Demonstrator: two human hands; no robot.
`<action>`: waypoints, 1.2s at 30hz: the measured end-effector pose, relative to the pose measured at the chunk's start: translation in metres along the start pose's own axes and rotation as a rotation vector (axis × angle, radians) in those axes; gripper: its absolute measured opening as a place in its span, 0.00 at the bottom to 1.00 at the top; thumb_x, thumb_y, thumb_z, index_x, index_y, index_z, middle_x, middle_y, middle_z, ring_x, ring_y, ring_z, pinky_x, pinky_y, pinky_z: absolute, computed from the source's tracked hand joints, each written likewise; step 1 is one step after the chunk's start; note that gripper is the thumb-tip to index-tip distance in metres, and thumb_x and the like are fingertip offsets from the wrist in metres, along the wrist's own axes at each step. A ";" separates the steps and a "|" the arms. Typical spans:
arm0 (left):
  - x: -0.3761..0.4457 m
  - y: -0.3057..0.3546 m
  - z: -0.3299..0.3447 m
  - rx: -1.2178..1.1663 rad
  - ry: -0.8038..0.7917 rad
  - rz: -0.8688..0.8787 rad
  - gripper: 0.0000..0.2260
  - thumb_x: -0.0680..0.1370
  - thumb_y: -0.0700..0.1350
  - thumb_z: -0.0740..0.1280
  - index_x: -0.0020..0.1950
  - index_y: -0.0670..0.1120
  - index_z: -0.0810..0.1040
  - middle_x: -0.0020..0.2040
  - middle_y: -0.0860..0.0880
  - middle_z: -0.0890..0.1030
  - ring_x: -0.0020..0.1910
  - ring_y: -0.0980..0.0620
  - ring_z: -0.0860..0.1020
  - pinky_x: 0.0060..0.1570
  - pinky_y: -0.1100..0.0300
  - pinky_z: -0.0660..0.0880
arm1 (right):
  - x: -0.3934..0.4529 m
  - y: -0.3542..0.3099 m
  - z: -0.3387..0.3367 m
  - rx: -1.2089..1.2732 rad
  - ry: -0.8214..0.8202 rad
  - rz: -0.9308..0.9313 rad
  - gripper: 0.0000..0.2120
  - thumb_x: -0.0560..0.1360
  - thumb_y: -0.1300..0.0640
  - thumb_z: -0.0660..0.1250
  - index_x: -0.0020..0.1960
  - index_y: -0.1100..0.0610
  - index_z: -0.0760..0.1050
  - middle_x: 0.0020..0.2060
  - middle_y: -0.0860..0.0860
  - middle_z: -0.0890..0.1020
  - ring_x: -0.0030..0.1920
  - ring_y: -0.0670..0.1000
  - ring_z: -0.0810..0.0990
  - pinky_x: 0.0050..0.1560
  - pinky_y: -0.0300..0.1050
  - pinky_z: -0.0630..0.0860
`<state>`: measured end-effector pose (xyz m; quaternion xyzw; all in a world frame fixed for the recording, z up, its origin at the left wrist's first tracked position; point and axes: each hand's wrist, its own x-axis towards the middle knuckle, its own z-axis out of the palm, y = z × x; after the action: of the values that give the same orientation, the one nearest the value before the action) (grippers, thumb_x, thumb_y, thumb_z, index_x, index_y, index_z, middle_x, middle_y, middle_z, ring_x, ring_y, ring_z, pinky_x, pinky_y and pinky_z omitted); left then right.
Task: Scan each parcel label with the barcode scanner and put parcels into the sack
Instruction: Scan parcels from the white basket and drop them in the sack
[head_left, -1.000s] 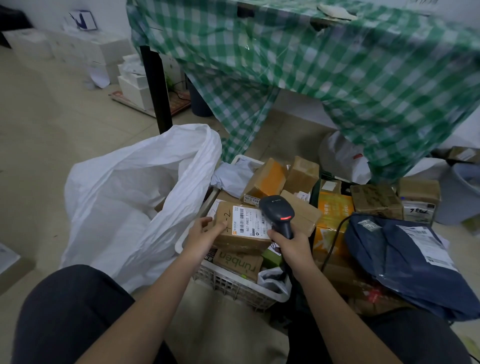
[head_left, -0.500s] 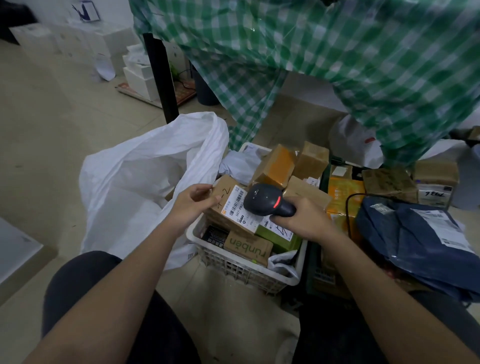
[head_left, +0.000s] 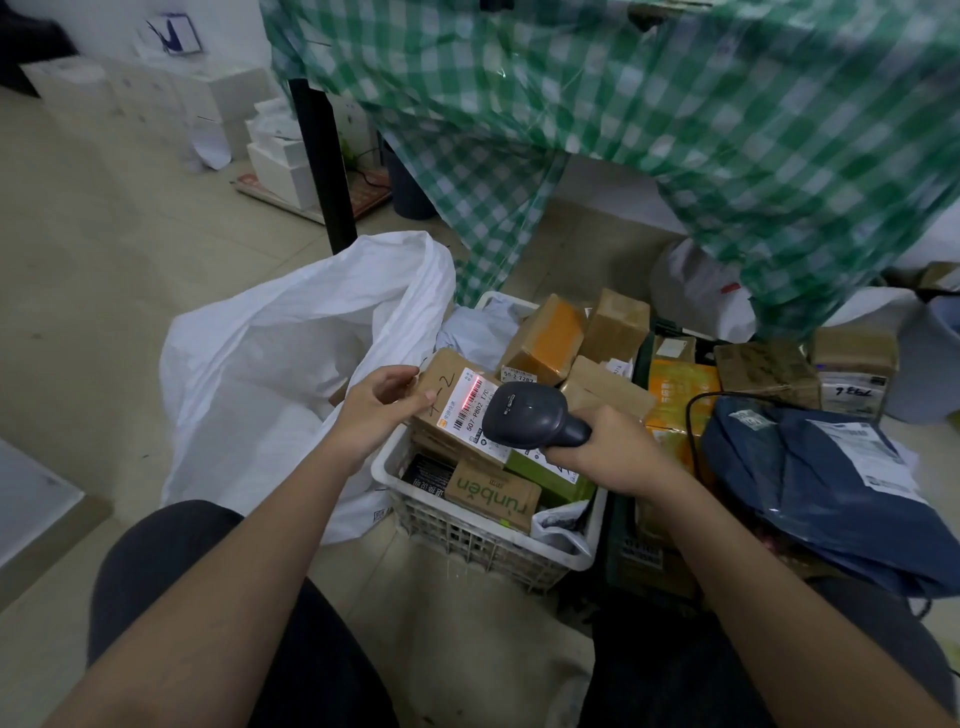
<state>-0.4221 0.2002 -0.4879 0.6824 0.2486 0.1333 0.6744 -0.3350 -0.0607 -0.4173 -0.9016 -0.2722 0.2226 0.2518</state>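
Your left hand (head_left: 376, 402) grips a brown cardboard parcel (head_left: 457, 410) by its left edge, above a white plastic basket (head_left: 483, 540) of other parcels. Your right hand (head_left: 605, 449) is wrapped around a dark barcode scanner (head_left: 524, 418), whose red beam falls on the parcel's white label (head_left: 470, 402). An open white sack (head_left: 291, 353) stands just left of the basket.

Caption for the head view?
Left hand holds a labelled parcel while the right hand aims the scanner.
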 end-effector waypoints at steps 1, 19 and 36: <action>-0.001 0.002 0.000 -0.001 0.001 0.001 0.14 0.70 0.42 0.76 0.54 0.50 0.80 0.55 0.51 0.82 0.57 0.55 0.79 0.54 0.65 0.74 | 0.000 0.000 0.000 0.003 -0.001 -0.002 0.11 0.71 0.52 0.72 0.35 0.55 0.74 0.28 0.49 0.75 0.30 0.46 0.73 0.32 0.41 0.66; -0.005 0.015 -0.073 -0.033 0.383 0.113 0.16 0.73 0.43 0.74 0.59 0.48 0.77 0.54 0.53 0.79 0.53 0.58 0.77 0.48 0.69 0.72 | 0.057 -0.050 0.046 0.332 0.207 -0.065 0.09 0.69 0.48 0.72 0.37 0.50 0.74 0.27 0.46 0.76 0.33 0.51 0.77 0.37 0.51 0.76; 0.080 -0.012 -0.078 0.481 0.187 0.100 0.20 0.79 0.49 0.65 0.71 0.46 0.71 0.73 0.49 0.65 0.74 0.52 0.60 0.71 0.53 0.61 | 0.127 -0.043 0.054 0.416 0.270 0.109 0.13 0.70 0.48 0.74 0.36 0.55 0.75 0.26 0.51 0.74 0.31 0.53 0.75 0.35 0.48 0.72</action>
<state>-0.3970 0.3084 -0.5082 0.8191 0.3005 0.1660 0.4596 -0.2845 0.0652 -0.4678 -0.8653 -0.1354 0.1647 0.4536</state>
